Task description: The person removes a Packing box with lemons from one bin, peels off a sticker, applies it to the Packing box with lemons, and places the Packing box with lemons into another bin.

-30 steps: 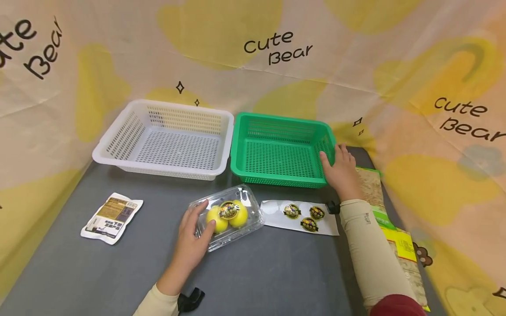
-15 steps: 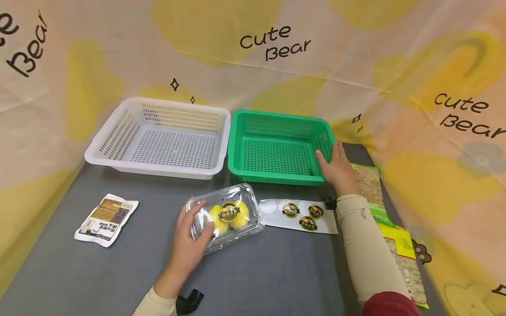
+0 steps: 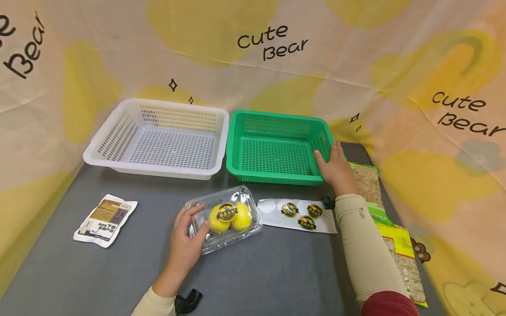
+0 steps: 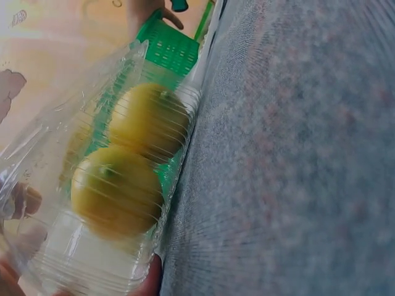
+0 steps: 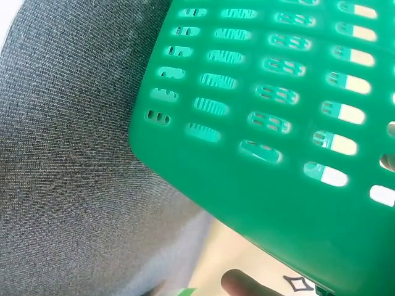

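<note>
A clear plastic clamshell box (image 3: 250, 221) with two yellow fruits (image 3: 241, 216) inside lies at the middle of the table, a round black-and-gold sticker (image 3: 227, 212) on its lid. My left hand (image 3: 186, 240) grips the box's left end, the thumb on its near side. In the left wrist view, the fruits (image 4: 117, 191) show through the ribbed wall, with fingertips at the box's lower end. My right hand (image 3: 339, 172) holds the right rim of the green basket (image 3: 276, 177), thumb on the inner side, fingers outside. The right wrist view shows the basket's slotted wall (image 5: 247, 179) close up.
A white basket (image 3: 158, 169) stands left of the green one. Right of the box lies a white sticker sheet (image 3: 272, 215) with several stickers. A white-and-brown pouch (image 3: 106, 220) lies at the left. Packaged bags (image 3: 407, 263) line the right edge, partly behind the right arm. Printed cloth walls surround the table (image 3: 253, 276).
The head view has shifted slightly, moving the scene a little left. Glare on the box lid appeared, then faded as the box tilted slightly. Both hands keep their places on box and basket.
</note>
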The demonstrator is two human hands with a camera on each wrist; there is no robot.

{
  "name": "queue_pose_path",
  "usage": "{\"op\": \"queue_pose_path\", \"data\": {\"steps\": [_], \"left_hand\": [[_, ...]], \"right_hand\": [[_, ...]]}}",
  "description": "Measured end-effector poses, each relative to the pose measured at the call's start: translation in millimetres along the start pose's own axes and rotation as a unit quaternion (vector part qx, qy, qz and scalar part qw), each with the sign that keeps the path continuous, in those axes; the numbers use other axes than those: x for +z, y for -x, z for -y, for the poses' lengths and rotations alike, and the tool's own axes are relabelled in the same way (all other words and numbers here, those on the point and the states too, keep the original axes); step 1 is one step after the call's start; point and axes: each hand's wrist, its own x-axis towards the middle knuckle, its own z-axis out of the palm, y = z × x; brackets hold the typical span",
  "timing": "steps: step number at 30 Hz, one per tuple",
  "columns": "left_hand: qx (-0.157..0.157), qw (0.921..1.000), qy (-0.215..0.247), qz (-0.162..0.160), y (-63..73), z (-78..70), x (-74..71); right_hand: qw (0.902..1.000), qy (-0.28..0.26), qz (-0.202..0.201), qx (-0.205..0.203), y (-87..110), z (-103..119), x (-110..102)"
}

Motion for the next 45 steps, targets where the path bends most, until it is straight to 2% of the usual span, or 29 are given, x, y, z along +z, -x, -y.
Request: {"op": "queue_pose_path", "data": {"steps": [6, 10, 13, 15, 18, 22, 27, 33, 40, 45], "left_hand": [[-0.001, 0.9996, 0.026, 0.011, -0.7, 0.4, -0.8], [-0.029, 0.9976, 0.057, 0.028, 0.7, -2.8, -2.2], [-0.045, 0.9943, 0.086, 0.043, 0.9, -11.2, -5.6], [-0.04, 0.9939, 0.091, 0.047, -1.8, -19.0, -9.4], [-0.017, 0.9948, 0.089, 0.046, -10.4, -32.0, -14.0], [0.007, 0.9928, 0.106, 0.055, -34.8, -52.9, -14.9], [0.032, 0.9903, 0.118, 0.067, -74.4, -79.4, -6.5], [0.022, 0.9901, 0.099, 0.097, -121.3, -105.2, 16.8], [-0.011, 0.9879, 0.07, 0.138, -169.4, -114.6, 57.9], [-0.032, 0.988, 0.041, 0.146, -194.0, -109.5, 88.4]], "right_hand": [[1.0, 0.002, -0.005, 0.005, 0.1, -0.9, -0.8], [0.9999, 0.009, -0.009, 0.007, 0.8, 0.4, -0.7], [0.9998, 0.009, -0.011, 0.01, 2.2, 2.7, 0.5], [0.9998, 0.008, -0.01, 0.013, 2.8, 4.2, 1.7], [0.9998, 0.005, -0.009, 0.017, 3.2, 5.0, 2.6], [0.9997, 0.008, -0.011, 0.018, 2.2, 3.9, 3.1], [0.9997, 0.013, -0.015, 0.016, 0.7, 1.4, 3.7], [0.9996, 0.014, -0.015, 0.018, -0.6, 1.4, 5.3], [0.9996, 0.016, -0.013, 0.02, -0.2, 2.5, 7.1], [0.9995, 0.016, -0.018, 0.019, 0.2, 1.5, 4.7]]}}
